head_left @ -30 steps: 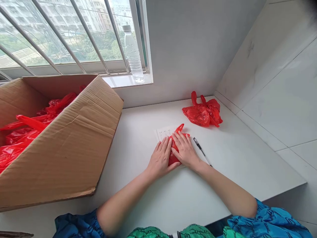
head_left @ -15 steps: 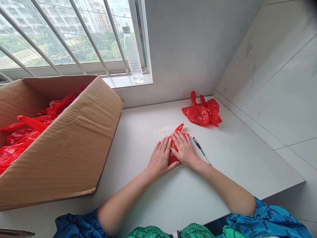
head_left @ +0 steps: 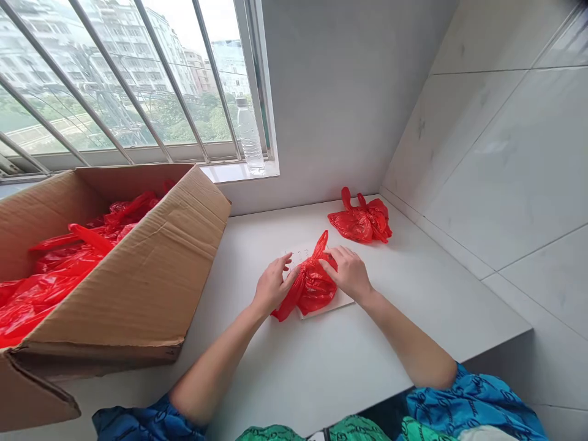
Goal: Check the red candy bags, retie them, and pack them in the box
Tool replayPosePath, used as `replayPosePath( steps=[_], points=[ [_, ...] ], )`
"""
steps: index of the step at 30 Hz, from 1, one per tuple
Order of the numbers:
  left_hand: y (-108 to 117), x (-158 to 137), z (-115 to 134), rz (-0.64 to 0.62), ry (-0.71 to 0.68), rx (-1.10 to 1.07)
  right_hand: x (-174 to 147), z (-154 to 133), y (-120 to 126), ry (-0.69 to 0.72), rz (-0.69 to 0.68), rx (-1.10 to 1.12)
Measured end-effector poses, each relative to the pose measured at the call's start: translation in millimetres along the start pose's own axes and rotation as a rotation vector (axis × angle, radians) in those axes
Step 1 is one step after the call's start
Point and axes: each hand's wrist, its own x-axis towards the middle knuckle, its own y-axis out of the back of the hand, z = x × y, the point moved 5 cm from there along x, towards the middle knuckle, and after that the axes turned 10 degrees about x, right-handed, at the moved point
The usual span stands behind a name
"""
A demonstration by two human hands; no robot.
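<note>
A crumpled red plastic bag (head_left: 316,286) with a loop handle sticking up lies over a white printed pad or sheet (head_left: 334,306) on the white tabletop. My left hand (head_left: 272,283) is at the bag's left side, fingers slightly bent and apart, the thumb close to the plastic. On the other side, my right hand (head_left: 351,272) has its thumb and fingers spread over the bag's right edge, lightly touching it as far as I can see. The bag covers most of the print on the sheet.
A second red plastic bag (head_left: 361,219) lies near the back wall. To the left, a big open cardboard box (head_left: 133,288) holds several red bags (head_left: 87,257). A clear water bottle (head_left: 250,139) stands on the windowsill (head_left: 239,174) beside the barred window.
My hands have lifted off the bag and spread apart; it was pressed flat under both palms and now looks puffed and wider. The pen right of my right hand no longer shows. The view has shifted.
</note>
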Motion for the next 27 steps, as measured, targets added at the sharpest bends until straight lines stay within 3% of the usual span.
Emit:
replayPosePath(
  steps=[3, 5, 8, 10, 13, 15, 17, 19, 22, 25, 27],
  points=[
    [-3, -1, 2, -0.148, 0.058, -0.103, -4, -5, 1, -0.102, -0.134, 0.016],
    [-7, -5, 10, -0.226, 0.084, -0.325, -7, -12, 0, -0.107, -0.191, 0.068],
    [-7, -12, 30, -0.299, 0.072, -0.673, -8, -18, 4, -0.122, -0.202, 0.236],
    [-5, -17, 43, -0.305, 0.025, -0.783, -8, -19, 6, -0.141, -0.24, 0.41],
    [0, -19, 49, -0.245, -0.047, -0.825, -9, -18, 8, -0.156, -0.334, 0.789],
    [4, -17, 38, -0.109, -0.046, -0.745, -9, -15, 9, -0.197, -0.363, 1.035],
    [9, -13, 20, 0.069, 0.019, -0.619, -8, -10, 11, -0.266, -0.376, 1.21],
    [11, -11, 4, 0.159, 0.118, -0.527, -8, -7, 13, -0.326, -0.391, 1.336],
    [3, -8, -3, 0.034, 0.198, -0.535, -6, -5, 14, -0.383, -0.396, 1.45],
    [-4, -8, 9, -0.154, 0.19, -0.708, -3, 2, 9, -0.43, -0.366, 1.469],
    [-5, -7, 17, -0.208, 0.183, -0.83, 0, 10, 3, -0.458, -0.309, 1.482]
  ],
)
